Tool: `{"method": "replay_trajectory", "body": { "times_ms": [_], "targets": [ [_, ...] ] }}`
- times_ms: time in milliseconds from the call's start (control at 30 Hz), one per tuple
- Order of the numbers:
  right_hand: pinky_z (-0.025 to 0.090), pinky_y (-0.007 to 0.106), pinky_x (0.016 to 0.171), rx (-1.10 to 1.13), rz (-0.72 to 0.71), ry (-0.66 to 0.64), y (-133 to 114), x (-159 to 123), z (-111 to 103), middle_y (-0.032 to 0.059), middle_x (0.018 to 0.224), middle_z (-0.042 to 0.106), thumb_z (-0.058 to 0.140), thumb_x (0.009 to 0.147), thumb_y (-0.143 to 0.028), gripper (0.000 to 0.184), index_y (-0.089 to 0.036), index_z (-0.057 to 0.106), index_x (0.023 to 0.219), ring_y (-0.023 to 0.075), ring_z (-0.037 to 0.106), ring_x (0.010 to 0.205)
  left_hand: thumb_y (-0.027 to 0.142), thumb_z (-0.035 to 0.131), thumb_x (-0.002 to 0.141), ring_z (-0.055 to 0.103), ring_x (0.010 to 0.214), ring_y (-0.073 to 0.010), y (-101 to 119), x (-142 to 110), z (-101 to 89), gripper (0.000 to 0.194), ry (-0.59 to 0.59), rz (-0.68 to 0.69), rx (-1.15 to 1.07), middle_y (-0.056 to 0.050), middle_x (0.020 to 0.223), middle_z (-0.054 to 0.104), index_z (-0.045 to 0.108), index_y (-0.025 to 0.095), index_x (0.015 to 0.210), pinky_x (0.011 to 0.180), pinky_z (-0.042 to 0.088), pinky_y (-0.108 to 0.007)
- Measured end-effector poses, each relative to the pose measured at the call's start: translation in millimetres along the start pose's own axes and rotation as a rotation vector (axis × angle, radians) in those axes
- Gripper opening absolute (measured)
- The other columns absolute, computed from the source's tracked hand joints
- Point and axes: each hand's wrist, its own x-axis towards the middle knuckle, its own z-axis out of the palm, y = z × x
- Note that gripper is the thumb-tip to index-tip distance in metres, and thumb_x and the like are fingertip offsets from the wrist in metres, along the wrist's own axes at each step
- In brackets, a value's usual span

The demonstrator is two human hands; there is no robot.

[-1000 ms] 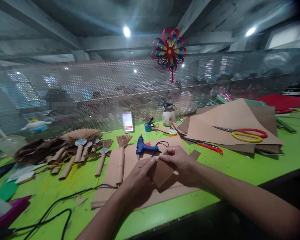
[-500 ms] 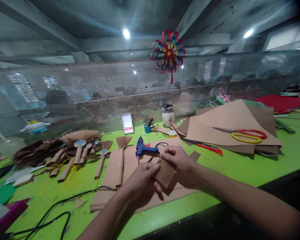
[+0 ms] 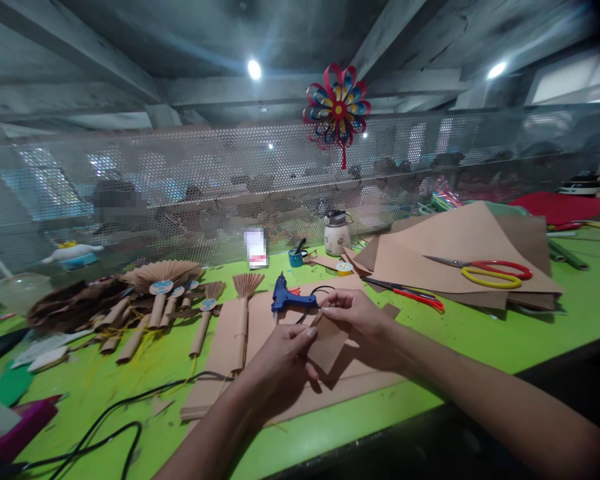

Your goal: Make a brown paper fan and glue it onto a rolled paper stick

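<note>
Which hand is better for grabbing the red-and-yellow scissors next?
Probably the right hand: the scissors lie on its side, farther from the left hand. Both hands hold brown paper, though.

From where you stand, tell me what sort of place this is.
Probably a craft workshop: a glue gun rests on brown paper, scissors lie on large sheets to the right, and pleated paper fans are gathered to the left.

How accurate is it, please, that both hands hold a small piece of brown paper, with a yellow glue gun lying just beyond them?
Nearly: the glue gun is blue, not yellow, as the head view shows; the left hand and right hand do hold the brown paper.
</note>
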Motion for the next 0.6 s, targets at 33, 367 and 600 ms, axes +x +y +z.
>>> {"method": "replay_trajectory", "body": {
  "times_ms": [33, 367, 600],
  "targets": [
    [0.035, 0.022, 0.052, -0.017, -0.009, 0.028, 1.9, 2.0, -0.2, -0.001, 0.063, 0.058, 0.08, 0.064, -0.036, 0.032, -0.014, 0.065, 0.081, 0.0093, 0.047, 0.054, 0.043, 0.056, 0.086, 0.063, 0.046, -0.0211, 0.2, 0.0, -0.4, 0.038, -0.004, -0.002, 0.003, -0.013, 0.056, 0.066, 0.064, 0.006, 0.083, 0.048, 0.056, -0.037],
    [0.038, 0.024, 0.053, -0.056, -0.021, 0.137, 2.9, 7.6, -11.0, -0.0013, 0.062, 0.059, 0.079, 0.063, -0.047, 0.039, -0.015, 0.061, 0.076, 0.0105, 0.05, 0.054, 0.036, 0.058, 0.085, 0.066, 0.05, -0.0245, -0.9, 0.2, -8.5, 0.031, -0.038, 0.004, -0.155, -0.022, 0.076, 0.072, 0.06, 0.007, 0.076, 0.047, 0.056, -0.042],
    [0.034, 0.023, 0.053, -0.054, -0.061, 0.16, 6.8, 9.0, -7.8, -0.0032, 0.059, 0.054, 0.078, 0.063, -0.048, 0.039, -0.015, 0.058, 0.072, 0.0095, 0.045, 0.053, 0.042, 0.065, 0.079, 0.059, 0.042, -0.0188, 1.2, 1.9, -9.0, 0.037, 0.068, 0.005, -0.027, -0.019, 0.066, 0.07, 0.059, 0.008, 0.065, 0.044, 0.055, -0.038]
  ]
}}
